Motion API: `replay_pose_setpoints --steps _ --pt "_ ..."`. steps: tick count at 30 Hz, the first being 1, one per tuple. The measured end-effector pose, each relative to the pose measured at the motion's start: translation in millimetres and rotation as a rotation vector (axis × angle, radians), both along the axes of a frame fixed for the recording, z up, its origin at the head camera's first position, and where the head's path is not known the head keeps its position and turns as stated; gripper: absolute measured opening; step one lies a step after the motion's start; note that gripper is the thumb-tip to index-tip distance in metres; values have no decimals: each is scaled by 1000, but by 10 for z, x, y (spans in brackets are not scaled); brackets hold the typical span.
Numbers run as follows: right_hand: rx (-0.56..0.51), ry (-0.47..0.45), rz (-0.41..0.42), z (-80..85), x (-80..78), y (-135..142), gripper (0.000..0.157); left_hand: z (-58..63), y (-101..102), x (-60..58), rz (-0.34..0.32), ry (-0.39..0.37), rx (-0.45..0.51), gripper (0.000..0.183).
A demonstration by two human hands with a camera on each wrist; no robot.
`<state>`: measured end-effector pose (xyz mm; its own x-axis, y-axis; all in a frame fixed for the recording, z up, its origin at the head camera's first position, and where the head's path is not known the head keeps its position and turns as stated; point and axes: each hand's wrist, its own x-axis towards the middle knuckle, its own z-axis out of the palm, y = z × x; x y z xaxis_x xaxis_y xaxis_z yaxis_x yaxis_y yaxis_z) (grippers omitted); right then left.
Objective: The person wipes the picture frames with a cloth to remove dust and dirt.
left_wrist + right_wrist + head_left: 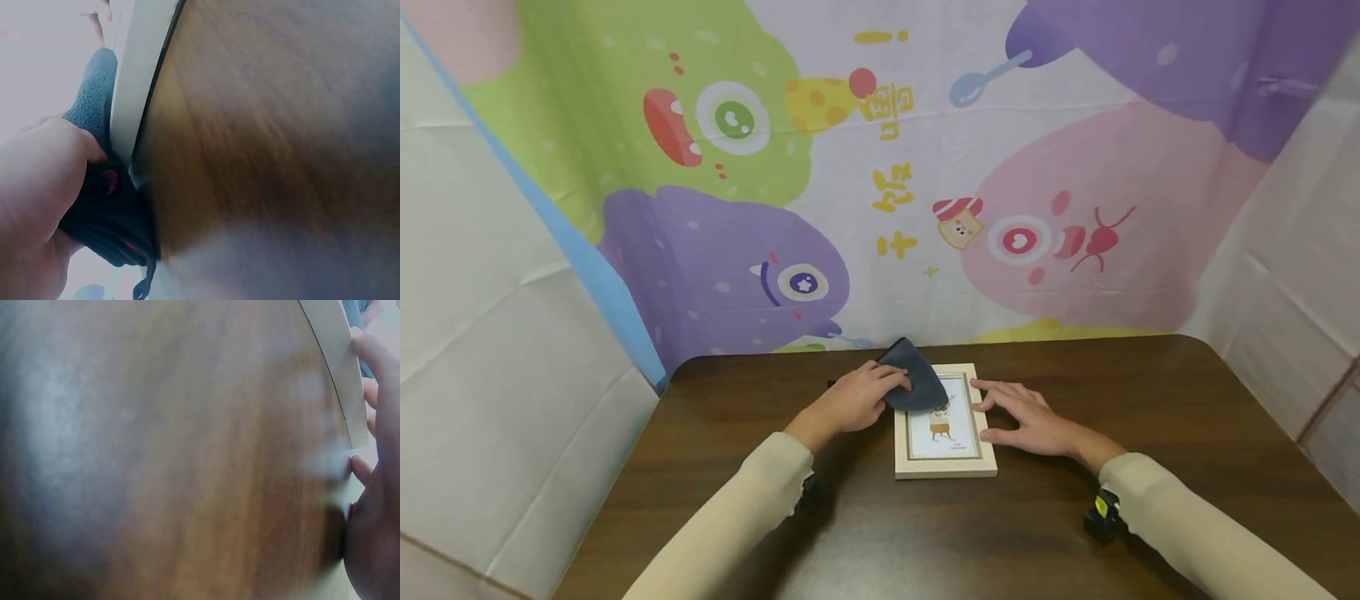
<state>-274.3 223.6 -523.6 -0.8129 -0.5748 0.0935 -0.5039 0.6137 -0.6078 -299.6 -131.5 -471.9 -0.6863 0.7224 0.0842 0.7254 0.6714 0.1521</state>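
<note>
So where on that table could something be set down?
Bare patches of table: nearer than the picture frame, between the left sleeve and right sleeve; from the left sleeve to the left edge; from the right hand to the right edge. Crowded: the frame, its upper left under the cloth in the left hand.

Up at twelve o'clock, there it was: bold yellow lettering (892, 187), turned sideways, climbing the white, monster-printed fabric backdrop (842, 167)! It read 干饭, then seemingly 噜, and a yellow exclamation mark (872, 37) capped the run! A small green plus sign (930, 271) sat at four o'clock from the lowest character. Down at five o'clock, tiny dark print (958, 447) on the white illustrated sheet (966, 417) inside the rectangular cream frame (946, 468) was too small to read!
</note>
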Motion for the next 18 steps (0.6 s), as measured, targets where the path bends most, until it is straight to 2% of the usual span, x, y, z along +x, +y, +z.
replay_pose_setpoints --steps 1,2,5,8,9,15,18 --pt "-2 -4 -2 3 3 -2 22 -10 -8 0 -10 8 7 41" --pt "-3 -7 -4 2 4 -6 22 -104 -52 -66 -31 31 15 40" --pt "2 -1 1 4 2 -16 22 -104 -78 -55 -32 64 32 40" --pt "2 5 4 0 0 -25 22 -75 -96 -43 4 107 44 41" --pt "3 7 5 -2 4 -25 21 26 -67 24 28 111 49 42" --pt "2 -4 0 -2 30 -10 21 77 -87 -31 120 269 88 42" --pt "0 0 -5 10 34 -1 21 92 -89 -52 157 320 95 42"
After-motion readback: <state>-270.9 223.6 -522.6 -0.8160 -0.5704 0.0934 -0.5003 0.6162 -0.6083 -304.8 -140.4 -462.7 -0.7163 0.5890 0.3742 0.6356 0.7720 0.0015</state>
